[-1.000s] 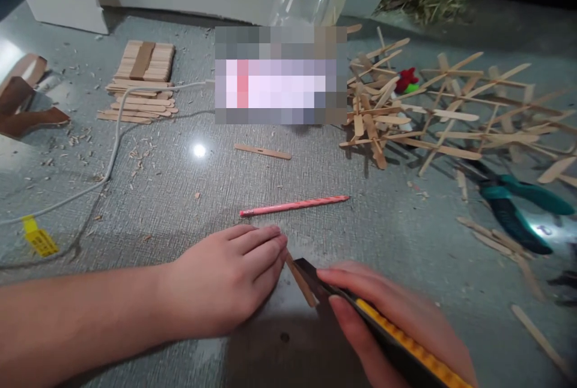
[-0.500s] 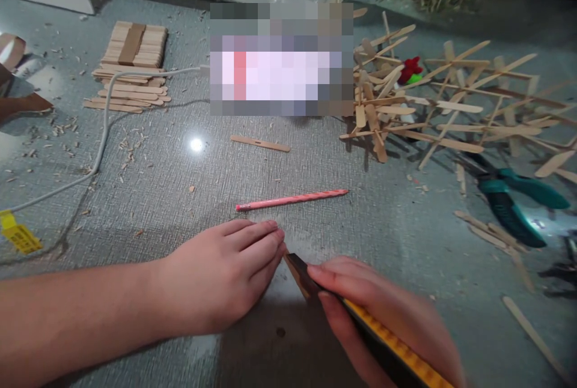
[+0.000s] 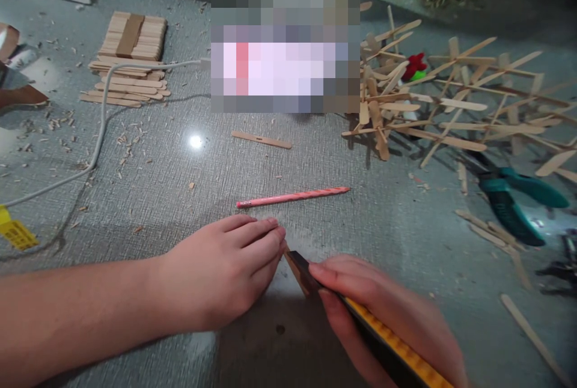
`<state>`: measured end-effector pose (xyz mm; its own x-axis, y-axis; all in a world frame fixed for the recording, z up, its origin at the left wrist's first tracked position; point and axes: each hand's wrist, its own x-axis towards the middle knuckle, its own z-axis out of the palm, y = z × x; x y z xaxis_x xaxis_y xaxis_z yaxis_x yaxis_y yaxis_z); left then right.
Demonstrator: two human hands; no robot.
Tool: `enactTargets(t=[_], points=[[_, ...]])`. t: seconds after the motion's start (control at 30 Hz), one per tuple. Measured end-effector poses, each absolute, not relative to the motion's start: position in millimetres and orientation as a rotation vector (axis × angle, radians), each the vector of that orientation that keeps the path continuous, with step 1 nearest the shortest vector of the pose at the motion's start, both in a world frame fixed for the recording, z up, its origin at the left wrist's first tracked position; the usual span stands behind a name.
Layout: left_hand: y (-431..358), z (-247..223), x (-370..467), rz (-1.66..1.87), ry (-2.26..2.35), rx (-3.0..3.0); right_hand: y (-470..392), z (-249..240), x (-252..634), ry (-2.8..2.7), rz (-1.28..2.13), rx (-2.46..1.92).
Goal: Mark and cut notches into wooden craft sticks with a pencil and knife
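My right hand (image 3: 387,316) is wrapped around a yellow-and-black utility knife (image 3: 383,340), its dark front end pointing up and left. Against that end lies a wooden craft stick (image 3: 296,272), only partly visible. Bent fingers of my left hand (image 3: 234,268) press together over the stick's far end, low on the surface, and hide it. Just beyond my fingertips lies a pink striped pencil (image 3: 293,197). Farther out is a single craft stick (image 3: 261,139) with a small dark slot or mark in its middle.
A banded bundle of craft sticks (image 3: 153,33) and loose sticks lie far left beside a grey cable (image 3: 100,130). Joined sticks (image 3: 464,106) spread at the right, near teal-handled pliers (image 3: 514,202). Wood chips litter the floor. A blurred-out bright patch (image 3: 279,69) is at the back.
The view has shifted slightly, so the background sits a little higher. Both hands, the knife and the stick keep nearly the same positions.
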<state>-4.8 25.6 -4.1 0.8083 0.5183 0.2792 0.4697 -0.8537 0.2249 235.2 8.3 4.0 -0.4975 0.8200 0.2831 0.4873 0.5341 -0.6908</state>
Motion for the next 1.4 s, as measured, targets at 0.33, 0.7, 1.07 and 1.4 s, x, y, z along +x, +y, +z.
enactTargets(t=[0.33, 0.7, 1.07, 1.4], points=[[25.5, -3.6, -4.1, 0.510, 0.806, 2.880, 6.9, 5.6, 234.4, -2.197, 0.732, -1.056], [25.8, -6.3, -2.5, 0.556, 0.809, 2.844, 8.4, 4.9, 234.7, -2.201, 0.677, -1.029], [23.6, -4.7, -3.9, 0.556, 0.816, 2.835, 5.4, 7.0, 230.8, -2.202, 0.675, -1.021], [15.5, 0.3, -2.1, 0.388, 0.863, 2.807, -4.1, 14.0, 229.0, -2.222, 0.667, -1.102]])
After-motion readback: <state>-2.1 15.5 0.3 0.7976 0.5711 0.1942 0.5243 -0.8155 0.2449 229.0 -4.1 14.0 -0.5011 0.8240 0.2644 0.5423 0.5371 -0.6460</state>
